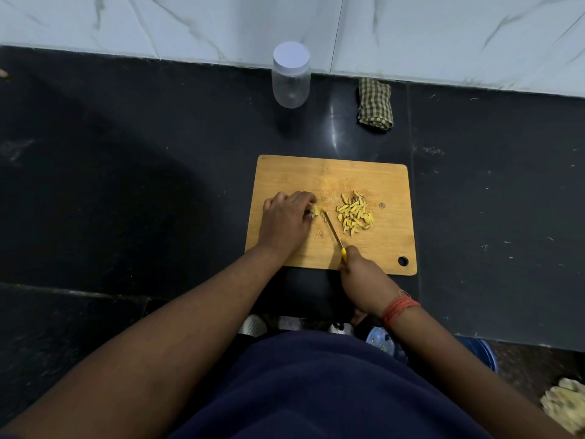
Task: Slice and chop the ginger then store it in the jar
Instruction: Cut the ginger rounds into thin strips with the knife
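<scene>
Head view: right grip (359,274) clamped round the yellow handle of a small knife (332,231), blade running up and left across the cutting board (332,172) with its tip just beside the last piece of ginger (314,211). Left grip (286,221) curled over that piece, fingertips pinching it down near the board's left edge, knuckles toward the blade. Chopped ginger (354,213) heaped in a loose pile to the right of the blade, toward the board's middle, clear of the small hole near the right edge. Board lying on the dark table (126,185) at its near edge, close to the body. Jar (291,79) standing upright at the table's far edge against the tiled wall, lid (291,55) on, apparently empty, well apart from the board; folded checked cloth (375,104) just to its right. Judged as late in the chopping, with only one small piece left uncut. To do it well: keep fingertips tucked back behind the knuckles, since the piece is small and the blade sits very near them; rock the tip down in short strokes; stop once the stub is too small to hold safely. Jar lid to come off before any transfer.
</scene>
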